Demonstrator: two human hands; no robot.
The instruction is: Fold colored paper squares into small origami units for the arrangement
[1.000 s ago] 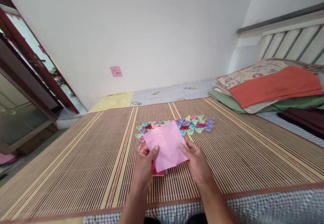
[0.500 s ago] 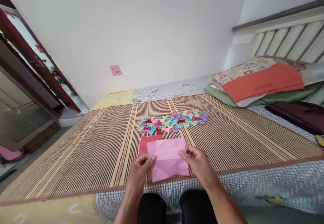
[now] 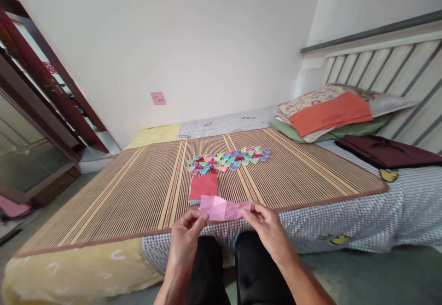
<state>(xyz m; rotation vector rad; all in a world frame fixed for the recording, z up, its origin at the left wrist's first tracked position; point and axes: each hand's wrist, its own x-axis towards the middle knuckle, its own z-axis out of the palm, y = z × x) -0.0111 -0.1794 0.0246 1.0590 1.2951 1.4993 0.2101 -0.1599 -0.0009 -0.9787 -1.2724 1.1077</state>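
A creased sheet of pink paper (image 3: pixel 225 209) is held up over the mat's front edge, looking like a narrow strip. My left hand (image 3: pixel 188 227) pinches its left end between thumb and fingers. At the right end, my right hand (image 3: pixel 264 222) grips it the same way. Just beyond it lies a stack of square paper (image 3: pixel 204 187) with a red sheet on top. Farther back, several small folded paper pieces (image 3: pixel 228 159) in many colours stand in rows on the striped mat (image 3: pixel 290 176).
Folded bedding with an orange band (image 3: pixel 331 114) is piled at the right, near a dark maroon cloth (image 3: pixel 386 151). A pink note (image 3: pixel 158 98) is on the white wall (image 3: pixel 224 43). The checked bed sheet (image 3: pixel 345 222) hangs over the front edge.
The pink paper was a broad, opened sheet and now appears as a narrow strip, both hands still on its ends. The view has shifted, and more of the red-topped stack shows.
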